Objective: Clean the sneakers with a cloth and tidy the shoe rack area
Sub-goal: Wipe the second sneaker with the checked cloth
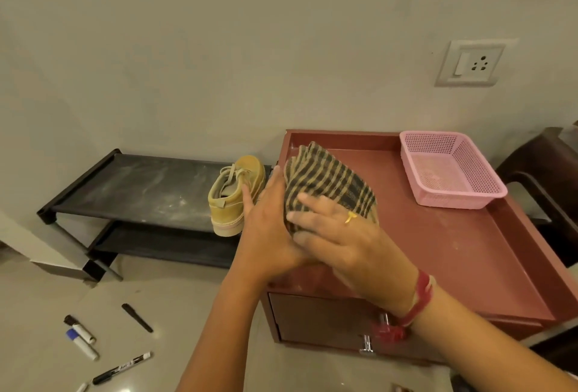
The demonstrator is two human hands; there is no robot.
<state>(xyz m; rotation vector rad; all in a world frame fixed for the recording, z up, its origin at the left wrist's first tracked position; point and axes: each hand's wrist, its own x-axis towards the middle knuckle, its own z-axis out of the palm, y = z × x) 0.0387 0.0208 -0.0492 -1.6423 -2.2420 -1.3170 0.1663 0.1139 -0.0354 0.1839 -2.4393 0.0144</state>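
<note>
Presses folded cloth (328, 179) between left hand (266, 229), fingers (271, 190) straight together, and right hand (347, 244), fingers (316, 200) spread flat across it.

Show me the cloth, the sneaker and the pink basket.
cloth (328, 179), head view, middle of the striped fold
sneaker (226, 207), head view, tan side near the heel
pink basket (453, 200), head view, front wall
</note>
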